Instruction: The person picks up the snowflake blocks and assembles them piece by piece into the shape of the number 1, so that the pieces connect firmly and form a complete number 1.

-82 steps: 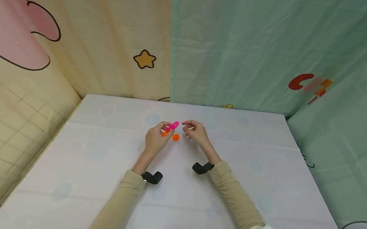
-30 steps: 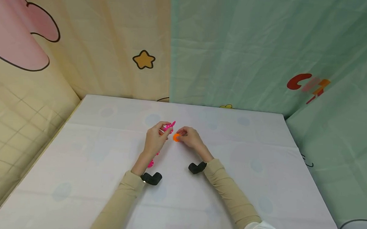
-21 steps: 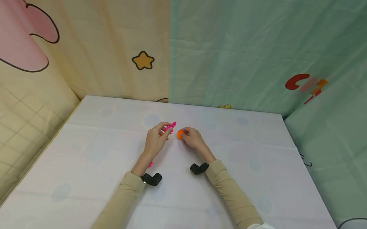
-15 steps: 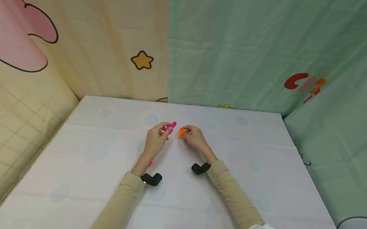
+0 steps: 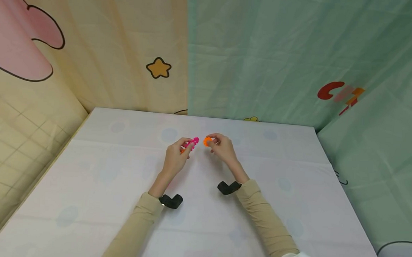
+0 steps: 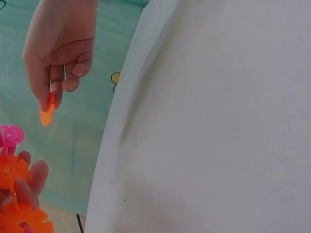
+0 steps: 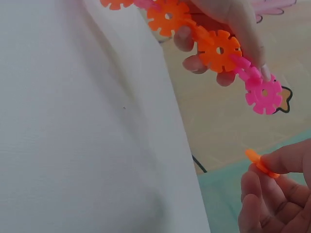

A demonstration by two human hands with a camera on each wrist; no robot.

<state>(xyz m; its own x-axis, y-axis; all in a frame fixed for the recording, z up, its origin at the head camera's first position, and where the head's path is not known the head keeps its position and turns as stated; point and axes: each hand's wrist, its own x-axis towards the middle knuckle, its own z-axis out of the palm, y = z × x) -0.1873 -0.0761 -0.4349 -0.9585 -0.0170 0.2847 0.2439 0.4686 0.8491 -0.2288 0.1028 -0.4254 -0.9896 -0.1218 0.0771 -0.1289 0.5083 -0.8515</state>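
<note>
My left hand (image 5: 175,157) pinches a chain of interlocking plastic snowflake discs, pink and orange, joined edge to edge through their slots. A pink disc (image 7: 263,94) forms the chain's free end, past the fingertips, and an orange disc (image 7: 219,51) sits among the fingers. More of the chain trails back toward the wrist, partly hidden in the head view. My right hand (image 5: 224,148) pinches a single orange snowflake disc (image 5: 207,141) between thumb and fingers. That disc is held just right of the pink end, with a small gap between them.
Both hands are above a white table (image 5: 257,221) with pale printed spots. Behind it hang a yellow curtain (image 5: 127,46) and a green curtain (image 5: 263,51). A black wrist camera (image 5: 171,201) is strapped to the left wrist, another (image 5: 229,188) to the right.
My right hand took hold of the loose orange disc on the table, then raised it away from me, level with the pink end. The left hand kept its grip and barely shifted.
</note>
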